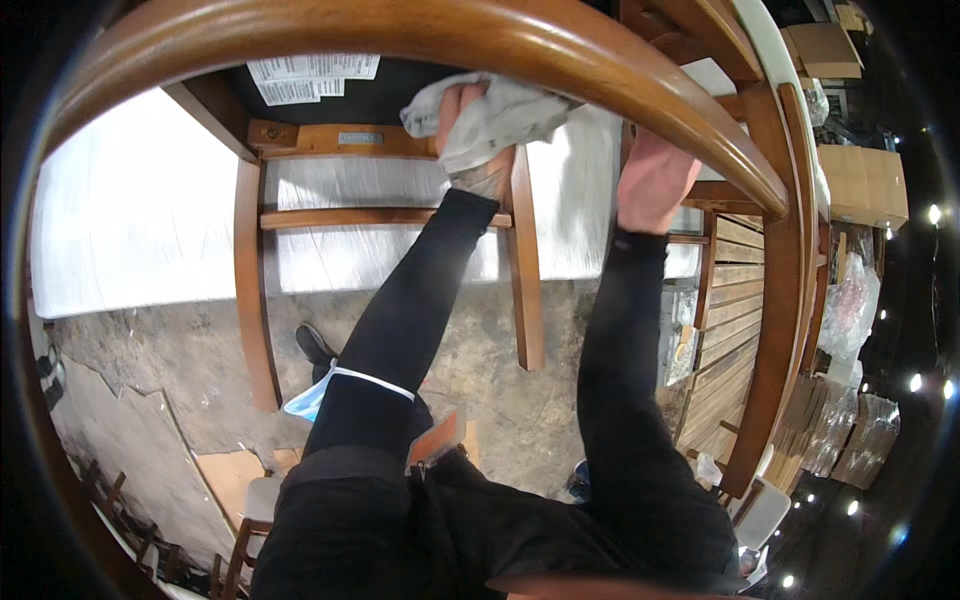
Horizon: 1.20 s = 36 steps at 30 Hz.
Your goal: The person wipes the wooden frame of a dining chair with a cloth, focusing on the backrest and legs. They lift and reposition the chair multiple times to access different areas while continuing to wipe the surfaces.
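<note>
A brown wooden chair (400, 28) is tipped in front of me, its curved rail crossing the top and its legs toward me. Black underside fabric with white labels (312, 78) shows behind the rail. My left hand (500, 168) is closed on a crumpled grey-white cloth (515, 118), held against the frame near one leg (525, 265). My right hand (655, 182) is at the frame's right side, under the curved rail. The rail hides its fingers, so their grip cannot be told. A blue face mask (309, 402) hangs by its strap from my left forearm.
Behind the chair lies a white plastic-covered surface (140, 200). Worn concrete floor (510, 430) shows below. Wooden slats (728, 325) stand at right, with cardboard boxes (862, 185) and plastic-wrapped stacks (866, 440) beyond. Another chair (262, 500) is at lower left.
</note>
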Each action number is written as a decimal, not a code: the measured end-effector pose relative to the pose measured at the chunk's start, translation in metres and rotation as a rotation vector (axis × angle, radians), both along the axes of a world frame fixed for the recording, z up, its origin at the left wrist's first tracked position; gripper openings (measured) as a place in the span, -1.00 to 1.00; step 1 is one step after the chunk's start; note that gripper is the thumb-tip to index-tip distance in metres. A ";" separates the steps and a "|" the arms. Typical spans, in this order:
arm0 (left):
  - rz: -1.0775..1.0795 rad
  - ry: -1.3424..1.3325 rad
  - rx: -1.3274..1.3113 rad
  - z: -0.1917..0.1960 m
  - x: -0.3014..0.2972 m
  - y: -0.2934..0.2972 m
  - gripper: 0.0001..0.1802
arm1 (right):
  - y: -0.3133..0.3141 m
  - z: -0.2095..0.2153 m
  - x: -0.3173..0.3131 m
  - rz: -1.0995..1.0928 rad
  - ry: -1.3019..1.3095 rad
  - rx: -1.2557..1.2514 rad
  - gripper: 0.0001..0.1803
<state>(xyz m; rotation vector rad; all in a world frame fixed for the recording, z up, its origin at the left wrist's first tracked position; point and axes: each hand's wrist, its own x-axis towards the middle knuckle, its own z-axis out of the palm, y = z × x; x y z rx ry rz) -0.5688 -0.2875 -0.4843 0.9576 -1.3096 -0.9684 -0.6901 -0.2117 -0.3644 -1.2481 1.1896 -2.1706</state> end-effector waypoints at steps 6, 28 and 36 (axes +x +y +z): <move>-0.290 0.603 0.118 0.023 -0.005 -0.006 -0.51 | -0.062 0.038 0.047 -0.247 0.273 0.010 -0.30; -0.227 0.298 0.105 -0.046 -0.010 0.019 -0.54 | -0.043 0.038 0.059 -0.403 0.277 0.307 -0.28; -0.203 -0.393 -0.063 -0.073 0.044 -0.028 -0.54 | 0.017 -0.065 0.040 -0.340 0.787 0.540 -0.68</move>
